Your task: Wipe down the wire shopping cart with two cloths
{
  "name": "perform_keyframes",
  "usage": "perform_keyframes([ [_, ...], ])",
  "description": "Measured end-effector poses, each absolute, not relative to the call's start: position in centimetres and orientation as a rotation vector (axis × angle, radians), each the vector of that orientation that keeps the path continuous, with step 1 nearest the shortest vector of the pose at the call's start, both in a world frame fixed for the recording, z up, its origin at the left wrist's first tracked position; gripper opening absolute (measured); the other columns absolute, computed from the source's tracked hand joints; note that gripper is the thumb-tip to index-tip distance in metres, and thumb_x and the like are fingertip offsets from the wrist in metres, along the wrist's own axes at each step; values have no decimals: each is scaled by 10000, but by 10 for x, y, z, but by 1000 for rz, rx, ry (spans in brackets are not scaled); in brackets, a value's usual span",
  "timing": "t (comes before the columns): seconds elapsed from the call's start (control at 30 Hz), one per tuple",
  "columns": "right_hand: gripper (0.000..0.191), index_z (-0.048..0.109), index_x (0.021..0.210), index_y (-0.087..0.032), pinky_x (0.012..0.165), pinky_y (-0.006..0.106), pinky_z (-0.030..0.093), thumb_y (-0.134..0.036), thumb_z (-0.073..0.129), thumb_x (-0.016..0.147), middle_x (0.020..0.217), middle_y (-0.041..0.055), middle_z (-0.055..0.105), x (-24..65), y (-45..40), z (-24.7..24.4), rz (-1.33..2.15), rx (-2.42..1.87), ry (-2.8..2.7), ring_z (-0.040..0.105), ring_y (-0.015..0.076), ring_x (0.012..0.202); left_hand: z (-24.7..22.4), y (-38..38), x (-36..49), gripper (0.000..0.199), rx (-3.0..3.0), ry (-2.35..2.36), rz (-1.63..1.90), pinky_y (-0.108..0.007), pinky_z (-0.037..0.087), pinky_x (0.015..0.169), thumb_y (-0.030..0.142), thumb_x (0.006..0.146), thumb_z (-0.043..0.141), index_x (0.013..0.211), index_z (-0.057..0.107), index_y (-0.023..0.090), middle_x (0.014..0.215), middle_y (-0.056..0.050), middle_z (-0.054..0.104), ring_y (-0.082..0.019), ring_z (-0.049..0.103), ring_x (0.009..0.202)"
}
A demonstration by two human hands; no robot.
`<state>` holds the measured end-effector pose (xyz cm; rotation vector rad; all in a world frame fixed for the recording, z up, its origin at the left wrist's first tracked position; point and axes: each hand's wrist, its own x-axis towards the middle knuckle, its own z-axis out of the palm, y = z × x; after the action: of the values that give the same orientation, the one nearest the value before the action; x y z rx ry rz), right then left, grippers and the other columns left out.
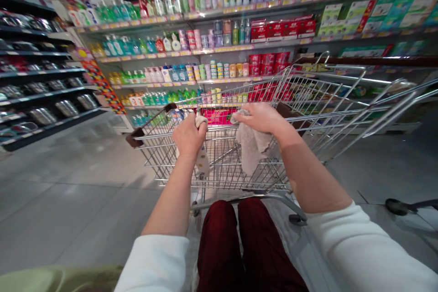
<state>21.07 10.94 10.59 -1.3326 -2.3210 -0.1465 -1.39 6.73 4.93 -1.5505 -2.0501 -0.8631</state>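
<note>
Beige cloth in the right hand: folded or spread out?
Unfolded: the beige cloth hangs loose in a rumpled drape below the right hand, which grips its upper end.

The soft beige towel point(252, 146) is plain, the white cloth point(202, 160) faintly flecked with dark (tiny from here). The trousers point(219, 248) are deep maroon, the sleeves point(362, 248) white.

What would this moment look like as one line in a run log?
left hand: white cloth | right hand: beige cloth | both over cart | shelves ahead
</note>
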Motion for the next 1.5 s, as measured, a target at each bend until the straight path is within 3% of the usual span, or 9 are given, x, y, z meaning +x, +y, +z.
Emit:
perform_keyframes([
  [0.3, 386, 707, 890, -201, 679, 264, 427, -539, 522, 892, 881, 45, 711, 236, 122, 122, 182, -1285, -2519, 625, 156, 765, 46, 75, 4, 289, -1534, -2018, -828, -327, 339, 671, 441, 908, 401, 935, 600, 233, 878, -78, 702, -268, 643, 828],
  [0.53, 402, 719, 936, -188, 656, 272, 413, -536, 522, 899, 863, 54, 712, 266, 133, 118, 49, -1445, -2498, 622, 158, 728, 47, 84, 36, 289, -1628, -1988, -872, -340, 348, 676, 439, 905, 399, 933, 597, 230, 872, -86, 698, -274, 639, 825],
  [0.8, 405, 728, 942, -180, 747, 289, 426, -537, 544, 891, 939, 67, 725, 291, 133, 113, 8, -1511, -2386, 650, 182, 844, 44, 87, 58, 271, -1684, -1907, -885, -330, 351, 681, 450, 914, 408, 962, 574, 241, 878, -55, 682, -256, 628, 824],
  [1.0, 422, 742, 945, -178, 798, 319, 431, -547, 544, 888, 907, 57, 724, 305, 125, 111, 2, -1521, -2284, 644, 174, 860, 37, 81, 70, 292, -1765, -1780, -1044, -349, 396, 816, 389, 934, 398, 1067, 587, 212, 980, -80, 669, -250, 611, 942],
  [1.13, 465, 745, 969, -183, 789, 327, 446, -576, 512, 887, 946, 76, 731, 311, 126, 112, -43, -1560, -2295, 651, 196, 891, 19, 67, 76, 351, -1835, -1584, -1258, -392, 363, 1003, 322, 935, 412, 1225, 556, 187, 1181, -133, 628, -252, 541, 1166],
  [1.23, 472, 746, 986, -222, 782, 330, 463, -598, 482, 879, 987, 81, 737, 316, 125, 113, -58, -1589, -2308, 659, 223, 920, -7, 54, 85, 356, -1782, -1422, -1440, -417, 348, 1053, 292, 907, 475, 1232, 552, 167, 1283, -168, 559, -270, 465, 1275],
  [1.4, 461, 748, 969, -262, 792, 350, 476, -604, 456, 862, 1019, 75, 739, 323, 124, 112, -83, -1635, -2291, 662, 252, 954, -52, 39, 112, 306, -1824, -1366, -1521, -387, 415, 966, 199, 845, 579, 1145, 602, 146, 1135, -148, 580, -258, 523, 1105],
  [1.5, 457, 747, 948, -272, 792, 346, 474, -605, 448, 859, 1021, 64, 742, 323, 123, 111, -84, -1641, -2283, 662, 247, 949, -65, 37, 128, 375, -1931, -1467, -1448, -399, 424, 956, 158, 813, 593, 1188, 598, 143, 1155, -155, 571, -272, 509, 1095],
])
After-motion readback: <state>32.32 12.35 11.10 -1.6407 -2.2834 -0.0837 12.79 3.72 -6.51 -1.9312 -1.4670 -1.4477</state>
